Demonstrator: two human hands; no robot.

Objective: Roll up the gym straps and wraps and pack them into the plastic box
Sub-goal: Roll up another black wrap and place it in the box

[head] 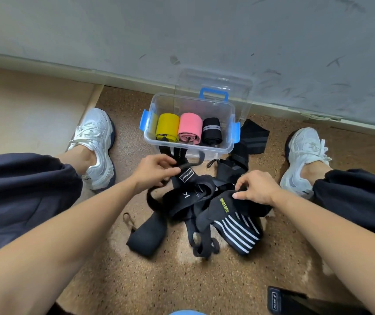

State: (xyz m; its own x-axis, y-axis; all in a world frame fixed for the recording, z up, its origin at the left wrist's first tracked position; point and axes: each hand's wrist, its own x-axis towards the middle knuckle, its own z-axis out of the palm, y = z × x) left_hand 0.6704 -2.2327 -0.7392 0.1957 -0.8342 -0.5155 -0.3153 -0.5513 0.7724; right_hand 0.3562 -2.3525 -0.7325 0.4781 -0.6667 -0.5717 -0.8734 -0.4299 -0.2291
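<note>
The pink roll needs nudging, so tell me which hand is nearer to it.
Left. The left hand grips a black strap just in front of the box holding the pink roll. The right hand is farther back and right, pinching the striped wrap.

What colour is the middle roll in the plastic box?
The middle roll is pink; head view.

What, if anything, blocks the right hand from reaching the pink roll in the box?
Probably yes, it can reach: the box stands open and the pink roll lies uncovered, though the right hand grips a striped wrap.
</note>
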